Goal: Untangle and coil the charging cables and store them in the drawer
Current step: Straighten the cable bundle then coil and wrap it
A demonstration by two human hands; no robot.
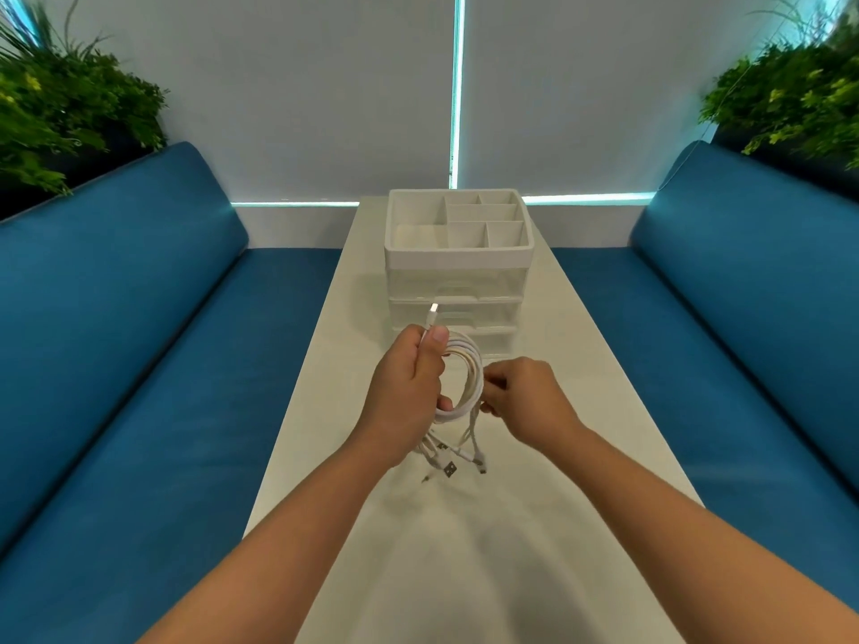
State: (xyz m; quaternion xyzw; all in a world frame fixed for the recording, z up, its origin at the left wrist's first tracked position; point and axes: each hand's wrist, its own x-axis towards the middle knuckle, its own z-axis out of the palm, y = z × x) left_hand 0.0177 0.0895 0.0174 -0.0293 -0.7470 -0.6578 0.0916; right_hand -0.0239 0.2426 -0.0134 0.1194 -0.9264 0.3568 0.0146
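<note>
Mid-coiling, by the look of it: held the white cable coil (460,378) above the table (534,527), just before the closed drawer unit (458,290), left hand (409,378) clamped round the loops, right hand (520,397) pinching a strand at the coil's edge. Hung loose below: several connector ends (448,462), unwound. Probably needed next: winding in those tails, then freeing one grip to pull a drawer open.

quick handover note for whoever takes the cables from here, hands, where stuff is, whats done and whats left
Left hand grips the white cable coil, one connector sticking up past the thumb.
Right hand pinches the coil's right side.
Loose cable ends hang below the coil over the white table.
Drawer organizer stands beyond the hands, its drawers closed.
Done: most of the cable looped.
Left: wind in the ends, open a drawer, store the coil.
</note>
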